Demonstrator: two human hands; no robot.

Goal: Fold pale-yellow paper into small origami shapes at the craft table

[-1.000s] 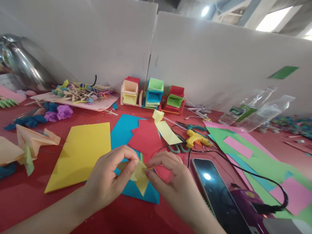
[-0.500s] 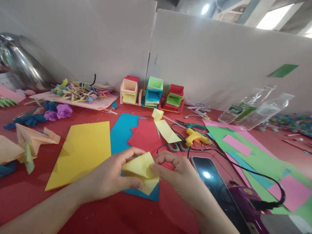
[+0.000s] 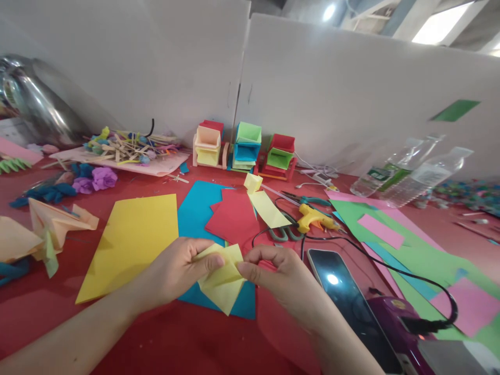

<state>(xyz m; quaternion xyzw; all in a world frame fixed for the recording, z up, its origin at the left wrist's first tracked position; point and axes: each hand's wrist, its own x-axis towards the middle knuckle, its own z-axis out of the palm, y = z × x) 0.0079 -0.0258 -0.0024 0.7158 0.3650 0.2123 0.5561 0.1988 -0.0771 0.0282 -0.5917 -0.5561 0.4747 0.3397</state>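
A pale yellow folded paper (image 3: 223,284) is held above the blue sheet (image 3: 244,307), one corner pointing down. My left hand (image 3: 177,271) pinches its upper left part, thumb on the front face. At the paper's right edge, the thumb and forefinger of my right hand (image 3: 273,271) are closed on a corner. Behind the hands lie red paper pieces (image 3: 232,216) over the blue sheet. To the left is a large yellow sheet (image 3: 133,239). A pale yellow strip (image 3: 269,209) and a small yellow folded piece (image 3: 253,183) rest farther back.
Three stacks of coloured paper boxes (image 3: 247,148) stand by the wall. On the right are a yellow glue gun (image 3: 316,219) with a black cable, a phone (image 3: 347,302), a purple device (image 3: 398,328) and plastic bottles (image 3: 422,174). Peach folded paper (image 3: 58,221) lies left.
The held paper has been turned and its flaps sit flatter, with a corner now pointing down. My left thumb has moved up from the lower edge onto its front.
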